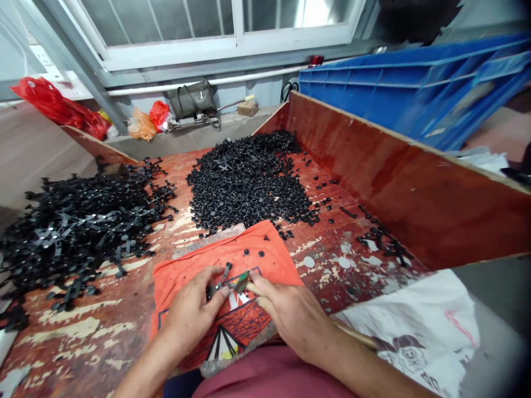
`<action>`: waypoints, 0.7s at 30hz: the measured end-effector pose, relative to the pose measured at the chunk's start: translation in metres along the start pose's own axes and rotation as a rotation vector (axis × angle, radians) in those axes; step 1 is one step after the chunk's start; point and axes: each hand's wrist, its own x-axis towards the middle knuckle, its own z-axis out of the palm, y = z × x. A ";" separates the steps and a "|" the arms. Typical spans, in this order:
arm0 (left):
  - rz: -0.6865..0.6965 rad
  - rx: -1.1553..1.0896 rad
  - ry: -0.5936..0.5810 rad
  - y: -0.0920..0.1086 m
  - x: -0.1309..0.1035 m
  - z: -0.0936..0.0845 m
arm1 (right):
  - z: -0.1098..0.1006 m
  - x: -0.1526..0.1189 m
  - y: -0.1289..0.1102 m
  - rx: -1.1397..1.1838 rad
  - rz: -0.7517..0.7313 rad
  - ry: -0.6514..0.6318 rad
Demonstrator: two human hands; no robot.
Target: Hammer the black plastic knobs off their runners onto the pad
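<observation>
My right hand (290, 312) is closed around the wooden handle of a small hammer (242, 282), whose greenish head shows past my fingers. The handle's other end sticks out under my wrist. Between thumb and fingers, my left hand (194, 309) pinches a small black jointed part (228, 270), partly hidden by the fingers. The hammer head is close beside this part; whether they touch I cannot tell. Beneath both hands lies an orange printed cloth (182, 271). A few small black round-headed pieces (261, 254) rest on it.
A large heap of small black pieces (249, 188) lies ahead, and black jointed parts (83, 226) are piled at left. A wooden side board (373, 166) borders the right, with a blue crate (365, 94) beyond. A white printed sack (423, 326) lies at lower right.
</observation>
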 end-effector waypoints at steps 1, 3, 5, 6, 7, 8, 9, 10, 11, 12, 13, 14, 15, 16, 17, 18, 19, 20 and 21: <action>0.038 0.024 0.015 -0.003 0.000 -0.007 | -0.001 0.000 0.002 0.013 -0.005 0.005; 0.163 0.186 0.042 -0.006 0.000 -0.023 | -0.004 0.001 0.005 0.023 0.004 0.009; 0.366 0.426 0.038 -0.004 0.003 -0.040 | -0.006 0.002 0.007 0.026 0.018 0.003; 0.472 0.531 0.012 -0.001 0.006 -0.047 | -0.007 0.002 0.008 0.026 0.022 0.000; 0.569 0.612 -0.025 0.002 0.010 -0.052 | -0.007 0.002 0.008 0.021 0.023 -0.001; 0.656 0.667 -0.062 0.006 0.014 -0.057 | -0.006 0.003 0.008 0.012 0.024 -0.001; 0.736 0.702 -0.093 0.009 0.018 -0.060 | -0.005 0.003 0.008 -0.002 0.022 0.001; 0.811 0.726 -0.120 0.012 0.022 -0.062 | -0.003 0.003 0.009 -0.025 0.018 0.004; 0.882 0.748 -0.145 0.014 0.026 -0.063 | -0.001 0.003 0.009 -0.054 0.014 0.009; 0.953 0.765 -0.170 0.016 0.029 -0.063 | 0.000 0.004 0.009 -0.085 0.010 0.012; 1.028 0.775 -0.200 0.016 0.031 -0.062 | 0.002 0.004 0.009 -0.112 0.007 0.013; 1.104 0.779 -0.233 0.015 0.032 -0.061 | 0.003 0.004 0.009 -0.127 0.007 0.013; 1.175 0.779 -0.260 0.013 0.033 -0.059 | 0.003 0.004 0.009 -0.127 0.009 0.014; 1.231 0.779 -0.281 0.010 0.034 -0.058 | 0.003 0.004 0.009 -0.112 0.012 0.014; 1.269 0.781 -0.293 0.008 0.034 -0.057 | 0.002 0.004 0.008 -0.089 0.013 0.014; 1.285 0.785 -0.293 0.006 0.036 -0.057 | 0.001 0.004 0.007 -0.062 0.013 0.013; 1.281 0.794 -0.287 0.004 0.037 -0.058 | 0.000 0.004 0.006 -0.038 0.016 0.012; 1.263 0.808 -0.277 0.002 0.040 -0.061 | -0.002 0.004 0.005 -0.021 0.023 0.009; 1.243 0.822 -0.265 0.002 0.043 -0.065 | -0.003 0.003 0.005 -0.009 0.033 0.008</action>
